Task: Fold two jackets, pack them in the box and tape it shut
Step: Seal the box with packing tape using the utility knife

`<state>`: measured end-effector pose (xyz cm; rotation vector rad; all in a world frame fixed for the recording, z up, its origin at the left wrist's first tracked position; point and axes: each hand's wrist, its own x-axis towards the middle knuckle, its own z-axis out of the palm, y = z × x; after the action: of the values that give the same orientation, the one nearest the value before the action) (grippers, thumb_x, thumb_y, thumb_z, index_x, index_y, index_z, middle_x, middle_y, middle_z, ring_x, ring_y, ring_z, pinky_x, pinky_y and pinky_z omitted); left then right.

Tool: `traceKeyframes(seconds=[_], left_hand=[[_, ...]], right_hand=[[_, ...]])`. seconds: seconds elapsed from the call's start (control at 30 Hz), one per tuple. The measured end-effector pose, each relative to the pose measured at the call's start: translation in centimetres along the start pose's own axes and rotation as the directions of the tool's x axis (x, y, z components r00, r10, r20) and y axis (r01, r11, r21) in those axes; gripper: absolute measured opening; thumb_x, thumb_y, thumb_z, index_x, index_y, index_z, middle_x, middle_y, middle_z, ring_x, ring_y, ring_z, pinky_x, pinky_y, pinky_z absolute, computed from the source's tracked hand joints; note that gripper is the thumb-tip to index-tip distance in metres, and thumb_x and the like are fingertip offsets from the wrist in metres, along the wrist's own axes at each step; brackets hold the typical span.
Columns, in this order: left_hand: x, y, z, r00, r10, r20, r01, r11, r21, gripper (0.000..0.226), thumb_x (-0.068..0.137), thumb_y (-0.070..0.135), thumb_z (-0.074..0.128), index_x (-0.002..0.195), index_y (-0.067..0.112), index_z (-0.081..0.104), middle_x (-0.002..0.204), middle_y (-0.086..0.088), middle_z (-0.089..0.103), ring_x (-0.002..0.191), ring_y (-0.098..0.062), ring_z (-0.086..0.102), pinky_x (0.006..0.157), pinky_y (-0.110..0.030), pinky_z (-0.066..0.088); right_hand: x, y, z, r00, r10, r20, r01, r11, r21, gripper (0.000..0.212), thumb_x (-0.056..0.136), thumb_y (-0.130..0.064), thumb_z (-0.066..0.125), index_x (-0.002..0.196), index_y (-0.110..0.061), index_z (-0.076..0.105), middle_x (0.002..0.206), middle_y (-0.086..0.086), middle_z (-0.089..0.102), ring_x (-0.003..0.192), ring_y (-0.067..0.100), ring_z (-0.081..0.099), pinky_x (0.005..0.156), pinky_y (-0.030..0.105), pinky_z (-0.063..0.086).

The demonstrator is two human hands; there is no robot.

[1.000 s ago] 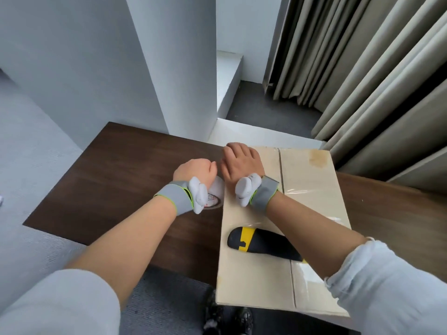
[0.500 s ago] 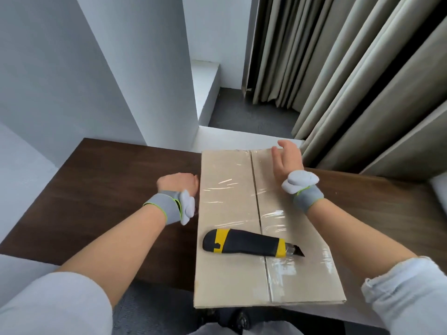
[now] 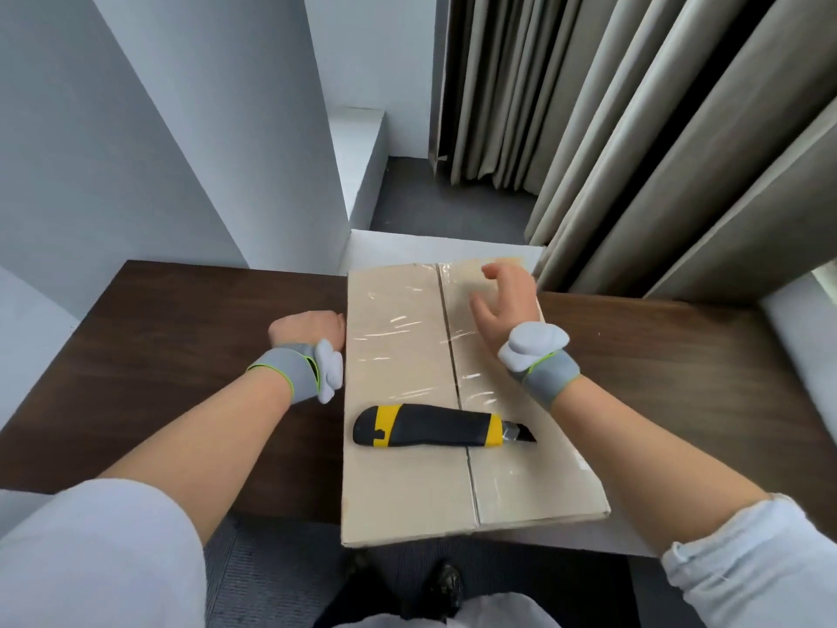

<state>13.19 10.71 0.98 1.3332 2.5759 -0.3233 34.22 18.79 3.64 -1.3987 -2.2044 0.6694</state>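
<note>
The cardboard box (image 3: pixel 407 482) lies closed on the dark wooden table (image 3: pixel 172 355), with clear tape (image 3: pixel 453 355) running along its centre seam. A black and yellow utility knife (image 3: pixel 435 426) rests across the lid, blade tip pointing right. My left hand (image 3: pixel 308 330) is curled into a fist against the box's left edge; its fingers and anything under it are hidden. My right hand (image 3: pixel 505 296) hovers over the far right part of the lid with its fingers loosely spread and holding nothing. No jackets or tape roll are visible.
Beige curtains (image 3: pixel 634 129) hang close behind the box on the right. A white wall corner (image 3: pixel 204 129) and a low white ledge (image 3: pixel 362 147) stand beyond the table. My shoes (image 3: pixel 446 586) show on the grey carpet below the table's near edge.
My right hand moved from beside my left hand across the lid to the far right and lifted off it. The tape roll seen at my left hand is out of sight. The view shifted.
</note>
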Motion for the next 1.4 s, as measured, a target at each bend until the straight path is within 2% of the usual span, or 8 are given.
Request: traceKeyframes(seconds=[0.2,0.47,0.57,0.73,0.87,1.13,1.23,1.4], left_hand=[[0.9,-0.7,0.4,0.999,0.034,-0.01,-0.035,0.995,-0.098,0.041,0.098,0.026,0.027,0.092,0.014,0.066,0.1,-0.007,0.064,0.091,-0.025,0.058,0.075,-0.027,0.037],[1.7,-2.2,2.2,0.98,0.199,-0.004,-0.191,0.934,-0.302,0.047,0.101,0.034,0.023,0.108,0.011,0.063,0.119,-0.011,0.062,0.11,-0.028,0.058,0.087,-0.032,0.039],[2.2,-2.9,2.2,0.965,0.262,0.0,-0.236,0.871,-0.431,0.054,0.101,0.043,0.015,0.124,0.01,0.052,0.128,-0.013,0.056,0.118,-0.031,0.052,0.093,-0.035,0.037],[3.0,-6.1,3.2,0.83,0.556,-0.038,-0.46,0.644,-0.611,0.035,0.099,0.038,0.036,0.117,0.014,0.055,0.121,-0.01,0.059,0.113,-0.03,0.053,0.091,-0.031,0.036],[3.4,-8.3,3.5,0.685,0.728,-0.005,-0.462,0.429,-0.776,0.017,0.091,0.024,0.059,0.106,0.016,0.059,0.099,0.001,0.06,0.098,-0.017,0.055,0.075,-0.015,0.038],[3.3,-7.1,1.9,0.711,0.699,0.078,-0.498,0.578,-0.646,0.046,0.083,0.036,0.067,0.113,0.003,0.055,0.111,-0.009,0.058,0.103,-0.025,0.057,0.085,-0.028,0.042],[3.9,-7.9,2.4,0.724,0.688,0.051,-0.519,0.592,-0.617,0.036,0.082,0.04,0.069,0.088,0.012,0.047,0.088,-0.001,0.051,0.083,-0.019,0.047,0.061,-0.023,0.035],[4.1,-9.5,3.9,0.695,0.717,-0.053,-0.478,0.405,-0.779,0.024,0.087,0.034,0.063,0.085,0.014,0.052,0.075,0.002,0.052,0.075,-0.017,0.05,0.061,-0.023,0.038]], right_hand=[[-5.5,-7.4,1.4,0.935,0.168,0.312,-0.05,0.934,-0.353,0.026,0.095,-0.03,0.041,0.104,-0.01,0.054,0.11,0.012,0.063,0.1,0.033,0.057,0.069,0.029,0.035],[-9.8,-12.0,5.3,0.898,0.437,0.054,-0.357,0.793,-0.494,0.031,0.094,-0.023,0.04,0.068,-0.014,0.026,0.086,0.008,0.056,0.098,0.031,0.057,0.06,0.028,0.027],[-10.5,-12.2,5.1,0.845,0.529,-0.076,-0.508,0.751,-0.423,0.022,0.093,-0.034,0.045,0.092,-0.014,0.038,0.103,0.007,0.058,0.103,0.03,0.056,0.068,0.031,0.033],[-12.1,-13.0,5.0,0.628,0.762,-0.161,-0.775,0.592,-0.221,0.059,0.085,-0.046,0.058,0.123,-0.008,0.034,0.127,0.012,0.047,0.107,0.034,0.056,0.071,0.034,0.038],[-12.2,-15.0,6.3,0.666,0.715,-0.212,-0.743,0.662,-0.101,0.063,0.082,-0.031,0.064,0.129,-0.004,0.033,0.126,0.014,0.038,0.092,0.037,0.058,0.069,0.032,0.038],[-12.8,-19.5,10.4,0.779,0.609,-0.152,-0.585,0.792,0.175,0.046,0.083,-0.026,0.06,0.126,-0.012,0.049,0.095,0.001,0.057,0.087,0.023,0.056,0.074,0.029,0.047],[-12.8,-20.5,11.4,0.775,0.606,-0.179,-0.579,0.795,0.183,0.031,0.084,-0.025,0.058,0.111,-0.011,0.06,0.089,0.001,0.059,0.091,0.026,0.06,0.077,0.031,0.048],[-13.2,-20.5,11.8,0.793,0.585,-0.171,-0.565,0.811,0.155,0.028,0.084,-0.025,0.059,0.109,-0.012,0.061,0.087,0.0,0.058,0.083,0.022,0.056,0.076,0.028,0.047]])
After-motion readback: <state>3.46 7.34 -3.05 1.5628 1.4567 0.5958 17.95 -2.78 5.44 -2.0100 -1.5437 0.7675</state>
